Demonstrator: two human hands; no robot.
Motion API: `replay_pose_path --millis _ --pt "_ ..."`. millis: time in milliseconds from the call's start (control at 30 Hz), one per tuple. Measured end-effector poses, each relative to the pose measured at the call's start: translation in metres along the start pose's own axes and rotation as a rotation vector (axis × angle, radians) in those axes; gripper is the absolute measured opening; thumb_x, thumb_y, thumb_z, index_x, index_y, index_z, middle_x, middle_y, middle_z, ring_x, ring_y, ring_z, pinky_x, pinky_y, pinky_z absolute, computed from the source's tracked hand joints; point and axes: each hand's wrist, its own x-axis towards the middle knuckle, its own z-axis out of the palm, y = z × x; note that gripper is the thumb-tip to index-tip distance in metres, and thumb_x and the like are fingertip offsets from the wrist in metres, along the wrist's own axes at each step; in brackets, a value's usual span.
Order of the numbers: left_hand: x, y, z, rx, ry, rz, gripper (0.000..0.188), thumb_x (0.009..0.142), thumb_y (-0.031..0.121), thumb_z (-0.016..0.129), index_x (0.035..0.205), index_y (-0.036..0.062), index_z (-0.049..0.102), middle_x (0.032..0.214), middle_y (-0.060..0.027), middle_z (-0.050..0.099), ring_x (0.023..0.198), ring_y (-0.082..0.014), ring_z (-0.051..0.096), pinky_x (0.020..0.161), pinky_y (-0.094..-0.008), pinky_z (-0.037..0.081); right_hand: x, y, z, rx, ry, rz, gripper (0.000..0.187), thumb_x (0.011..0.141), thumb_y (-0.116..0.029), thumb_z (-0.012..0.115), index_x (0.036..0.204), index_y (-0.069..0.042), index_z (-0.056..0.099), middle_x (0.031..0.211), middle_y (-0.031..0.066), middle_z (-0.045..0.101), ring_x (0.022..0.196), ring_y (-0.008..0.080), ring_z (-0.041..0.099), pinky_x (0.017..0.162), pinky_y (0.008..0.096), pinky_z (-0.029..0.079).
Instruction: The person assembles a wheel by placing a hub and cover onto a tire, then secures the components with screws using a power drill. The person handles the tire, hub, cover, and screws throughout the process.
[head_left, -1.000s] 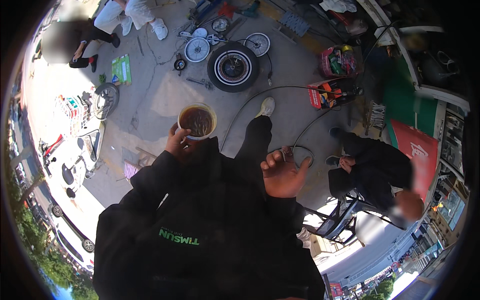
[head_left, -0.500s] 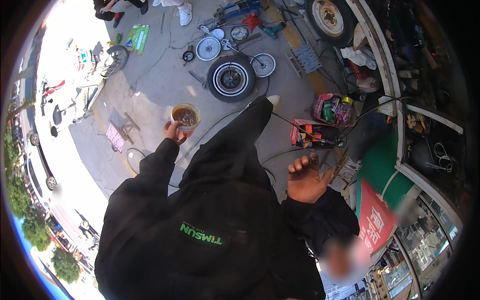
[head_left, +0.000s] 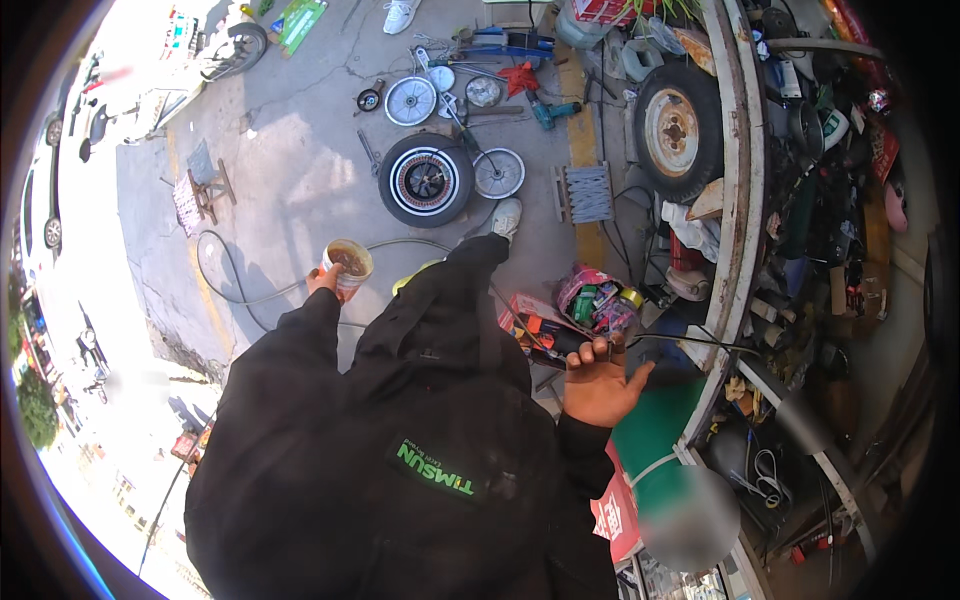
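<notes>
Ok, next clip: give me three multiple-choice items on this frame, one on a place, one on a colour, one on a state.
1. Where does the black tyre with the spoked hub lie?
A. Flat on the concrete ground
B. Hung on a wall
C. On a table

2. What colour is the sleeve of the left hand?
A. White
B. Black
C. Yellow

3. How is the right hand?
A. Closed around a hammer
B. Inside a glove
C. Open, holding nothing

Answers:
1 A: the tyre lies flat on the ground ahead of the white shoe.
2 B: the sleeve up to the left hand is black, like the jacket.
3 C: the right hand's fingers are spread and bare, with nothing between them, while the left hand grips a small tub of brown contents.
</notes>
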Motion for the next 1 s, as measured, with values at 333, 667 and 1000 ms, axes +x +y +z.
replay_pose_path --millis 333,667,1000 --pt "-0.1 0.033 0.131 -0.082 -0.407 -0.117 0.095 0.077 0.02 0.083 0.155 0.0264 0.03 0.135 -0.0104 0.052 0.113 -0.0291 0.058 0.094 -0.0553 0.049 0.142 -0.079 0.092 -0.332 -0.086 0.265 0.075 0.102 -0.069 0.042 0.132 -0.002 0.059 0.11 0.0125 0.063 0.097 0.0276 0.058 0.087 0.0425 0.047" --pt "-0.191 -0.1 0.144 -0.86 0.019 -0.396 0.089 0.078 0.018 0.08 0.151 0.0192 0.029 0.138 -0.0134 0.05 0.114 -0.0325 0.059 0.081 -0.0519 0.052 0.28 -0.009 0.22 -0.716 -0.223 0.828 0.074 0.103 -0.068 0.041 0.131 -0.002 0.06 0.107 0.0118 0.062 0.093 0.0264 0.056 0.083 0.0413 0.045" --pt "-0.244 -0.146 0.198 -1.271 0.525 -0.531 0.071 0.083 0.019 0.074 0.145 0.0218 0.041 0.137 -0.0127 0.054 0.121 -0.0326 0.061 0.089 -0.052 0.057 0.424 0.133 0.227 -1.032 -0.309 1.396 0.075 0.104 -0.066 0.038 0.131 0.0 0.06 0.11 0.0143 0.066 0.093 0.0281 0.06 0.084 0.0428 0.047"
